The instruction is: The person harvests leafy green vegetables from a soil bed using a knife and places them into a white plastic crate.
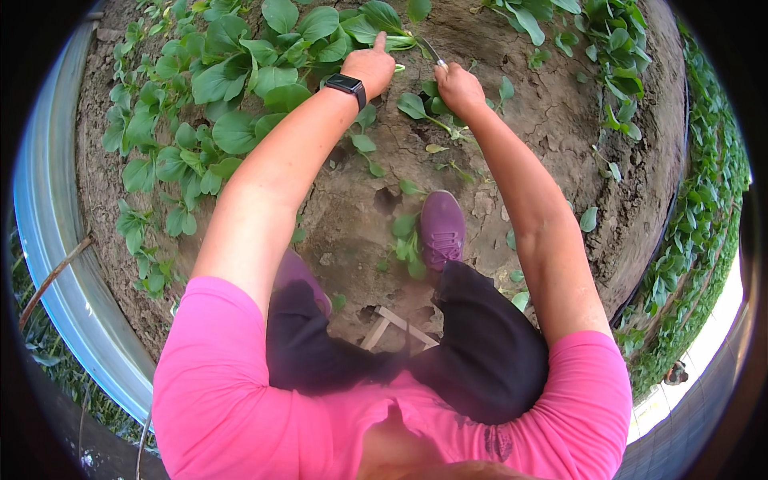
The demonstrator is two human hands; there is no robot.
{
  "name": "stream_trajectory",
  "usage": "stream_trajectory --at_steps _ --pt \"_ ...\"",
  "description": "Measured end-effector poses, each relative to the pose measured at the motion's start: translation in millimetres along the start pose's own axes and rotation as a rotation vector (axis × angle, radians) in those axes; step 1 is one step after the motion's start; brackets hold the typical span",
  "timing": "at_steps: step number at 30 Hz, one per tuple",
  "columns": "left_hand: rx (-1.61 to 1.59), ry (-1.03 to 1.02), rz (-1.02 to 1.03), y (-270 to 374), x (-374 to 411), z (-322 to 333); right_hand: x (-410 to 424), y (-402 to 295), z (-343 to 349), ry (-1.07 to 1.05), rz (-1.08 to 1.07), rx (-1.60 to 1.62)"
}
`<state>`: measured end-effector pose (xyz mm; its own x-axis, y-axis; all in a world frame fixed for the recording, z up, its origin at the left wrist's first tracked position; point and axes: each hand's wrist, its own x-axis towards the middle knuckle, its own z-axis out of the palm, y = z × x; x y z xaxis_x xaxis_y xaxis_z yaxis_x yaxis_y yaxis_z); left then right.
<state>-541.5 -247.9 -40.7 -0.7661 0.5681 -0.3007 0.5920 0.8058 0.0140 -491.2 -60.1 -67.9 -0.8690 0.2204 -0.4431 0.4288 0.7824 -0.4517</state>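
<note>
My left hand (371, 67), with a dark watch on its wrist, reaches to a leafy green plant (379, 18) at the top middle. Its index finger points along the pale stems; whether the other fingers grip anything is hidden. My right hand (459, 89) is closed round the light handle of a curved blade, seemingly a sickle or hook knife (429, 49). The blade's far end is by the base of those stems. Below my right hand, a small leafy plant (441, 123) lies low on the soil.
Dense leafy greens (225, 78) grow at the left and more (621, 66) at the right. A plastic sheet (66, 204) edges the bed at the far left. My purple shoes (444, 225) stand on cracked soil, with wooden slats (393, 318) between my legs.
</note>
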Motion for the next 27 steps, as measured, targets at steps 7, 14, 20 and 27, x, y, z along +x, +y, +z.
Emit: stream_trajectory --at_steps 7,14,20,27 --pt "-0.092 -0.023 -0.094 4 2 -6 -6 0 11 0.018 -0.040 -0.033" --pt "-0.313 0.001 -0.095 9 -37 -11 -28 28 6 0.050 -0.044 0.196" --pt "-0.828 -0.038 0.152 25 -89 -13 -73 -6 -38 -0.141 -0.014 1.083" --pt "-1.581 -0.360 0.070 14 -114 -81 -95 -3 -47 0.004 -0.108 0.941"
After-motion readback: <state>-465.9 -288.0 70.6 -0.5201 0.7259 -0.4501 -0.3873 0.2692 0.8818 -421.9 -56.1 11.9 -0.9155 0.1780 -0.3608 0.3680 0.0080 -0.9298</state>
